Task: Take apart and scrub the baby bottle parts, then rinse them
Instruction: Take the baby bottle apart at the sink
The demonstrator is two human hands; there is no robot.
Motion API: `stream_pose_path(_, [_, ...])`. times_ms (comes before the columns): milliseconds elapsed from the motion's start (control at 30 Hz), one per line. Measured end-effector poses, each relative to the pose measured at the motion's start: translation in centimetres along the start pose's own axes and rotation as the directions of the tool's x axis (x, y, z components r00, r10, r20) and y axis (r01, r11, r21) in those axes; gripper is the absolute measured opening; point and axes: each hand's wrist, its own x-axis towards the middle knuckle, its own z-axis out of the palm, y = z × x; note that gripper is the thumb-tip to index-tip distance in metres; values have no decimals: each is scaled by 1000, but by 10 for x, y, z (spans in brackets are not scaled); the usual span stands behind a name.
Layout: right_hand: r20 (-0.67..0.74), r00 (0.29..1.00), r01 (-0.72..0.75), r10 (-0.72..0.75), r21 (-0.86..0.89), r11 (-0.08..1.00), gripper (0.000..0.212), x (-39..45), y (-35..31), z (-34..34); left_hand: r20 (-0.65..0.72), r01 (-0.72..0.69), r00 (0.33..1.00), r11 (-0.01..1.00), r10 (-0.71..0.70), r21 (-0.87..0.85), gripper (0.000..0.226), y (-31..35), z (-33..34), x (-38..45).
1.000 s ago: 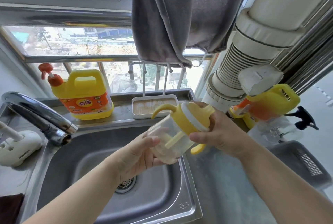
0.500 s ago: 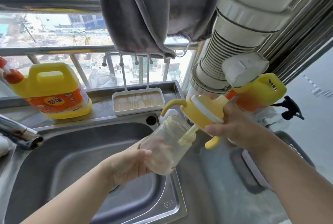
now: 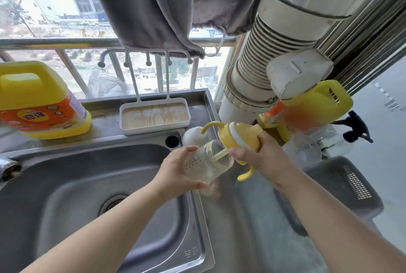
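My left hand (image 3: 175, 172) grips a clear bottle body (image 3: 205, 163) with printed measure marks, tilted with its mouth toward the right. My right hand (image 3: 261, 158) holds the yellow cap (image 3: 239, 135), which has a white ring and two curved handles. The cap is off the bottle and sits just above its mouth. A yellow straw (image 3: 219, 154) hangs from the cap and still reaches into the bottle's opening. Both are held over the right rim of the steel sink (image 3: 66, 185).
A yellow detergent jug (image 3: 37, 101) stands on the ledge at back left; a white tray (image 3: 153, 115) sits mid-ledge. A white rounded object (image 3: 192, 135) lies behind the bottle. A grey basket (image 3: 342, 185) and another yellow jug (image 3: 314, 105) are at right. A grey cloth (image 3: 171, 7) hangs overhead.
The cap has come off the bottle and lifted up and right in my right hand, drawing the straw partly out. The view has shifted right; the faucet is almost out of frame.
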Motion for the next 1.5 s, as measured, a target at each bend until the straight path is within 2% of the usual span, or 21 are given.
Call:
stream_pose_path(133, [-34,999,5,-7,-72,997,74,-1,7,-7,-56,60,997,996,-57,69,95,-8,10,10])
stream_pose_path(233, [-63,998,13,-17,-61,998,73,-4,8,-9,-93,105,991,990,-96,99,93,-8,19,11])
stream_pose_path(333, [-95,995,37,-40,-30,999,73,-8,4,-10,-88,114,992,965,-96,238,96,-1,18,8])
stream_pose_path(400, [-105,993,61,-63,-19,998,82,-12,-3,-9,-109,134,987,976,-117,171,99,3,11,-3])
stream_pose_path(433, [-97,992,76,-76,-8,997,84,-15,-8,-6,-185,100,979,993,-87,59,90,7,4,-12])
stream_pose_path(500, [-52,992,118,-117,11,993,79,-18,-19,3,-401,-66,916,985,-4,-160,46,23,-16,-34])
stream_pose_path(533, [-25,990,137,-137,18,990,76,-19,-24,10,-437,-120,899,968,12,-221,27,36,-28,-46])
stream_pose_path(633, [52,986,158,-160,45,986,70,-21,-42,39,-264,-129,964,942,46,-308,13,65,-64,-71])
stream_pose_path(733, [117,977,167,-176,84,982,63,-26,-58,70,-141,-76,989,957,38,-279,10,69,-89,-88])
stream_pose_path(833, [148,972,175,-183,64,982,74,-32,-66,98,-130,-62,991,968,31,-242,9,61,-108,-106])
stream_pose_path(900, [152,972,176,-180,43,984,79,-38,-68,114,-121,-59,992,952,23,-301,8,54,-118,-118])
stream_pose_path(967, [153,970,182,-188,54,982,78,-43,-71,125,-88,-30,996,907,-8,-419,12,48,-125,-129])
stream_pose_path(1033, [152,968,199,-198,7,980,76,-51,-73,134,-67,8,996,854,-51,-520,28,44,-132,-138])
stream_pose_path(1133, [143,961,248,-237,-67,966,77,-61,-77,147,-58,38,995,823,-86,-567,44,43,-138,-144])
stream_pose_path(1200, [159,950,287,-270,-100,953,75,-66,-80,154,-60,59,990,763,-127,-644,41,42,-141,-145])
stream_pose_path(1267, [213,941,277,-264,-33,960,62,-69,-84,156,-37,67,990,678,-138,-732,34,38,-146,-146])
stream_pose_path(1333, [270,928,263,-256,11,965,48,-72,-89,153,-6,68,994,670,-107,-739,31,37,-150,-149])
stream_pose_path(1500, [308,923,267,-229,-86,960,54,-76,-103,148,32,73,997,706,-71,-704,38,33,-156,-155])
